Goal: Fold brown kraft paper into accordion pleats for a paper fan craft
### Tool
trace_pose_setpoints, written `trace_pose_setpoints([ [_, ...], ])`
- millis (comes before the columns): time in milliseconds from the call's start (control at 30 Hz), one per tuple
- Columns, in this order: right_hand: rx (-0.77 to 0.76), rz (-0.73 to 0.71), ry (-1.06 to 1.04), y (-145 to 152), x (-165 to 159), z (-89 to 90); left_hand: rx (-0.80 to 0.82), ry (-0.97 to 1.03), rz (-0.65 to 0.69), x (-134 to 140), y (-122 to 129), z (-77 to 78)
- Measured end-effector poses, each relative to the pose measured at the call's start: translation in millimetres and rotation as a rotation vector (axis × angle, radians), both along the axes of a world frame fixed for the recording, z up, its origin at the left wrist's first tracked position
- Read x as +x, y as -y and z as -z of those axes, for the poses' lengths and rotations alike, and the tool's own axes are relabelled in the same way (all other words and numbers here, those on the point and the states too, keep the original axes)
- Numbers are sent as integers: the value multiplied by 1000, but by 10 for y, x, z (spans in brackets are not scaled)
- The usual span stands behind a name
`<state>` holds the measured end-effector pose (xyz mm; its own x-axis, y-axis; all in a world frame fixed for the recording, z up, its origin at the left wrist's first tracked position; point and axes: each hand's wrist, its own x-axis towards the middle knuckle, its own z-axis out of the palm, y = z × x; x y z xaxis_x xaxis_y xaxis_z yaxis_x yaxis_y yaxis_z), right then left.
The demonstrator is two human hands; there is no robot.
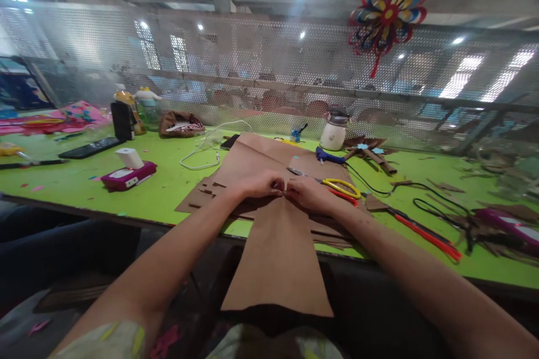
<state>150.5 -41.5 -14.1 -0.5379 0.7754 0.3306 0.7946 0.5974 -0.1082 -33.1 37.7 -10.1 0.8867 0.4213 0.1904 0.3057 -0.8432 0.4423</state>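
Note:
A sheet of brown cardboard hangs over the table's front edge toward my body. At its far end my left hand and my right hand almost meet, the fingers of both pinched on the cardboard. More brown cardboard lies flat under and beyond my hands, with slots cut in its left part. Just past my right hand lie scissors with yellow handles and a second pair with red handles. Exactly what my fingertips are doing at the edge is too small to tell.
On the right lie a blue glue gun, a red-and-black cutter and cardboard scraps. A white jar stands behind. To the left are a purple power strip, a phone and a white cable. A perforated metal screen borders the back.

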Motion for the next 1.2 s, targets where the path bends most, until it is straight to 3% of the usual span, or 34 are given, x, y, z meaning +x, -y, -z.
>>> trace_pose_setpoints([
  [200, -21, -24, 56, 64, -14, -74, 30, 19, 31, 38, 35, 28],
  [533, -102, -12, 113, 88, 58, -150, -25, -64, 0, -17, 118, -103],
  [800, -86, -27, 142, 171, 70, -172, 109, -148, 4, -72, 203, -225],
  [1200, -58, 27, 162, 338, 85, -212, 145, -94, -11, -114, 205, -107],
])
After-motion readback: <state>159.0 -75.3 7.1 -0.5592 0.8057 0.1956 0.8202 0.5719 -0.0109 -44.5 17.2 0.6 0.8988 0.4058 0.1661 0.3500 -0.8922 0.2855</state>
